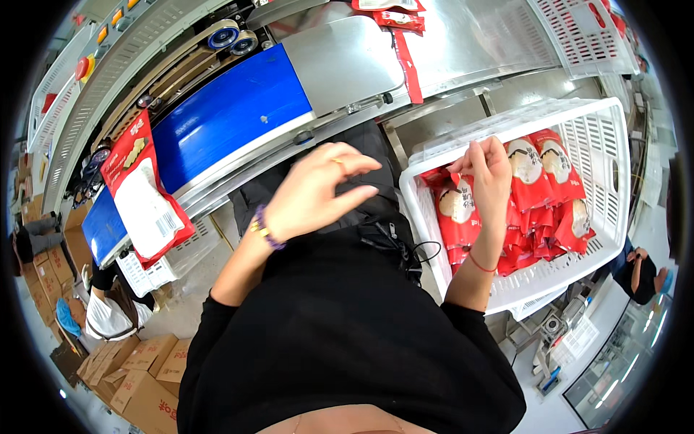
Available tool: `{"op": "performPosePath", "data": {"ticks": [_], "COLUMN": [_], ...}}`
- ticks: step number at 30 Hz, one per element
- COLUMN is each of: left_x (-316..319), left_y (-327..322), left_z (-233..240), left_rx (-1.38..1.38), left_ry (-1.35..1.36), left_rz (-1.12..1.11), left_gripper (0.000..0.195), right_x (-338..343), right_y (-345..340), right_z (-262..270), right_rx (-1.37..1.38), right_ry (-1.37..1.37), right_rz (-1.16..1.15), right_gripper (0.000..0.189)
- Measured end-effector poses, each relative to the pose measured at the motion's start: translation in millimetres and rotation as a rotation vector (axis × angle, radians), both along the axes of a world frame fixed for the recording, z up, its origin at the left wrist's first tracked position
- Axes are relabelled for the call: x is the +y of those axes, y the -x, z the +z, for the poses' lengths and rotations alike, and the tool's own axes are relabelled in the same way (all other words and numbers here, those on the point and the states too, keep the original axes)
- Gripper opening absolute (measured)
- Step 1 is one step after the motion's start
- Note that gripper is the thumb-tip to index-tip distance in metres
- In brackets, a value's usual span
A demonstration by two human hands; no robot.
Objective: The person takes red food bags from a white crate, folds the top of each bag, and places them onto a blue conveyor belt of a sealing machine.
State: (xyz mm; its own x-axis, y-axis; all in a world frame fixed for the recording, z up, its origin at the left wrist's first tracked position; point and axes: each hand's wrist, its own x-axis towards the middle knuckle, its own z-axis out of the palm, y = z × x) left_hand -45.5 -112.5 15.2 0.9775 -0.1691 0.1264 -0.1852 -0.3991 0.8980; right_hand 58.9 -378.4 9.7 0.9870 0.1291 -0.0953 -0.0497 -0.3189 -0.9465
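My left hand point(320, 195) hovers over my dark-clad lap with its fingers apart and nothing in it. A beaded bracelet is on that wrist. My right hand point(484, 157), fingers pinched together, is at the near-left part of a white plastic crate point(623, 179); a small red tip shows at its fingertips, seemingly the corner of a red food packet point(455, 209). Several more red packets point(561, 163) fill the crate. Left of me, a large red and white pouch point(149, 200) lies across the blue conveyor belt point(233, 116).
A steel plate point(347, 59) adjoins the belt, with red packets point(398, 21) beyond it. Another white crate point(585, 38) stands at the upper right. A red emergency stop button point(82, 69) is at the upper left. Cardboard boxes point(143, 380) and a co-worker point(114, 314) are at the lower left; another person point(640, 274) is far right.
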Motion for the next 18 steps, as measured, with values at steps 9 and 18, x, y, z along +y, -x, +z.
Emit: {"op": "performPosePath", "data": {"ticks": [9, 18], "left_x": [10, 11], "left_y": [8, 3], "left_z": [-15, -29], "left_rx": [0.05, 0.159], "left_ry": [-0.134, -0.125], "left_rz": [-0.112, -0.175], "left_gripper": [0.024, 0.043], "right_x": [-65, -45], "right_y": [12, 20], "right_z": [-146, -26], "right_rx": [-0.158, 0.244], "right_ry": [1.087, -0.025], "right_rz": [-0.043, -0.209], "right_gripper": [0.051, 0.028]}}
